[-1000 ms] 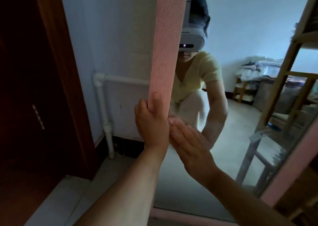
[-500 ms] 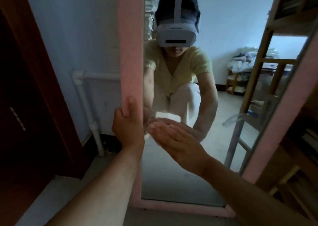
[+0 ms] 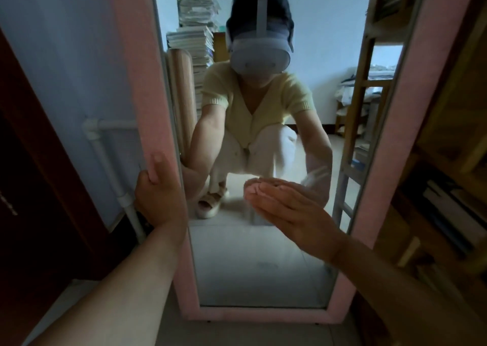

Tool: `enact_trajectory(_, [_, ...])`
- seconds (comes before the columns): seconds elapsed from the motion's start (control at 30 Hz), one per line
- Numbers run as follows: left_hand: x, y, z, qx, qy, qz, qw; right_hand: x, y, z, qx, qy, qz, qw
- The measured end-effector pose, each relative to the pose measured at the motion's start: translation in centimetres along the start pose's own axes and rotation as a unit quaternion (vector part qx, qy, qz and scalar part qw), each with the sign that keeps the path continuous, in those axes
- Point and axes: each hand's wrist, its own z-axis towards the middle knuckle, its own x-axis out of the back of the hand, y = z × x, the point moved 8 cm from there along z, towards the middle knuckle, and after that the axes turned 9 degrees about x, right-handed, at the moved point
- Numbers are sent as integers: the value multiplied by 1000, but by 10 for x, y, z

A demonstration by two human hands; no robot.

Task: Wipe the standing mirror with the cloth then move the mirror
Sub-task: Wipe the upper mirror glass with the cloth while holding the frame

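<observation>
A tall standing mirror with a pink frame (image 3: 142,82) stands upright on the floor right in front of me. My left hand (image 3: 158,195) is wrapped around the frame's left edge, thumb on the front. My right hand (image 3: 287,211) lies flat against the glass (image 3: 258,266), fingers together and pointing left, just right of the middle. No cloth shows in either hand; whether anything lies under the right palm is hidden. The glass reflects a crouching person wearing a headset.
A dark wooden door (image 3: 39,187) stands at the left. A white pipe (image 3: 105,155) runs down the pale blue wall behind the mirror. A wooden bookshelf (image 3: 448,187) sits close against the mirror's right side. Pale floor tiles (image 3: 79,306) lie at the mirror's foot.
The mirror has turned from edge-on towards me, and its whole width now shows. My left hand has stayed on the frame's left edge. My right hand has slid rightwards over the glass.
</observation>
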Motion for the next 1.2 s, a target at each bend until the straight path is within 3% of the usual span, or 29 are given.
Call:
enact_trajectory(0.03, [-1,0,0,2,0,1,1000,12,14,3,-8,13,6,1000])
enact_trajectory(0.13, [-3,-2,0,17,0,-2,1000,68,88,27,-148,111,-39,982])
enact_trajectory(0.23, [-5,-4,1,25,-3,-2,1000,80,98,20,-173,160,-89,968])
enact_trajectory(0.37, [-2,-4,-1,21,1,0,1000,14,18,-36,-126,40,-26,991])
enact_trajectory(0.43, [-2,-3,-2,17,1,0,1000,7,11,-47,-98,15,0,995])
enact_trajectory(0.53, [-2,-4,-1,9,3,8,1000,27,51,-31,-137,29,-7,990])
enact_trajectory(0.67, [-3,-3,1,6,0,14,1000,31,69,-36,-260,72,-10,963])
enact_trajectory(0.77, [-2,-3,0,3,2,8,1000,9,19,-53,-197,31,-15,980])
enact_trajectory(0.83, [-1,-3,0,-4,2,9,1000,17,30,-54,-168,29,13,985])
enact_trajectory(0.93, [-3,0,-1,-9,-10,34,999,41,69,-39,-220,82,-15,972])
enact_trajectory(1.03, [-2,1,0,-2,-11,31,999,26,50,-49,-274,84,6,958])
enact_trajectory(1.13, [0,1,-3,0,-4,22,1000,19,18,-57,-188,31,21,981])
enact_trajectory(1.2, [-1,1,-4,0,-8,32,999,27,45,-55,-207,47,8,977])
